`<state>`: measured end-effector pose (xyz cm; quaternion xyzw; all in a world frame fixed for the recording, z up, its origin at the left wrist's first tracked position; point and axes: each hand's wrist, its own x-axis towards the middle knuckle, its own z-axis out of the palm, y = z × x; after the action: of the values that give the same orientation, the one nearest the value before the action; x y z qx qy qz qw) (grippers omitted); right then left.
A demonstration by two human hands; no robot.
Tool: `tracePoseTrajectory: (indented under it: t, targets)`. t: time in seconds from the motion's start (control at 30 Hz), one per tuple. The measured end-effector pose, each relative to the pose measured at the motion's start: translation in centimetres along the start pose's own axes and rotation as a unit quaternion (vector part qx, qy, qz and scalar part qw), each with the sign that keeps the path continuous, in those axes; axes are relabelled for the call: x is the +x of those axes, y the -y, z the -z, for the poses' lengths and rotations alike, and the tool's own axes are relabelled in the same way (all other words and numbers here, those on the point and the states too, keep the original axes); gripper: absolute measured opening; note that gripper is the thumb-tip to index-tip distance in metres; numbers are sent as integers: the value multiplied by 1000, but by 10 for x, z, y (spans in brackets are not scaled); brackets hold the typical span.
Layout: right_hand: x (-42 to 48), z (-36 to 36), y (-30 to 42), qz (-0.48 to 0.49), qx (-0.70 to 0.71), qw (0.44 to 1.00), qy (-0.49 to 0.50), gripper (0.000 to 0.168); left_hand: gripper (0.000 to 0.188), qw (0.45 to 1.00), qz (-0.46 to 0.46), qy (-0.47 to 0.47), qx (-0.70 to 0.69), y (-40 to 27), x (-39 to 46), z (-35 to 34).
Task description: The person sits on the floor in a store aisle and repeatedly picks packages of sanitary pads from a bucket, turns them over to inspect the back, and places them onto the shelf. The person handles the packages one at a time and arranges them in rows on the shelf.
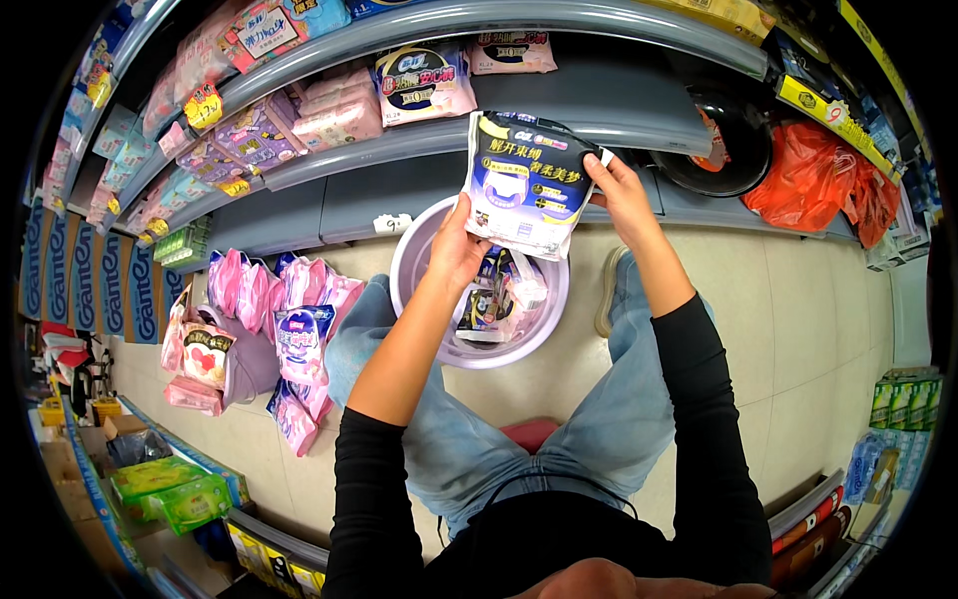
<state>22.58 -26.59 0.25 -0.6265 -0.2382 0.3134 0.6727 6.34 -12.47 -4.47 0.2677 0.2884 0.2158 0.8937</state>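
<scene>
Between my two hands is a soft plastic pack of sanitary pants [526, 187], dark blue on top and pale below. My left hand [458, 243] grips its lower left edge, and my right hand [623, 196] grips its upper right corner. Under the pack, a round lilac plastic basin [419, 337] stands on the floor between my feet, with several more packs [494, 307] inside. On the shelf beyond, a similar pink and dark pack [423, 84] stands beside pink packs [338, 108]; another [513, 52] is farther right.
Pink packs [303, 348] lie on the floor at left by a second lilac container [251, 363]. A black wok [718, 142] and red plastic bags [804, 176] occupy the shelf at right. The curved shelf edge [329, 161] runs in front. Cartons [90, 277] stand far left.
</scene>
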Motion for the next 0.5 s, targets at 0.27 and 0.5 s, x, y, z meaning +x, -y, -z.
tracePoseTrajectory:
  t: [0.27, 0.5]
  targets:
    - [3, -1, -3, -2, 19, 1000, -25, 37, 37, 999, -25, -24, 7, -1, -2, 1]
    - [3, 1, -3, -19, 7, 998, -53, 42, 44, 998, -29, -34, 47, -4, -10, -8]
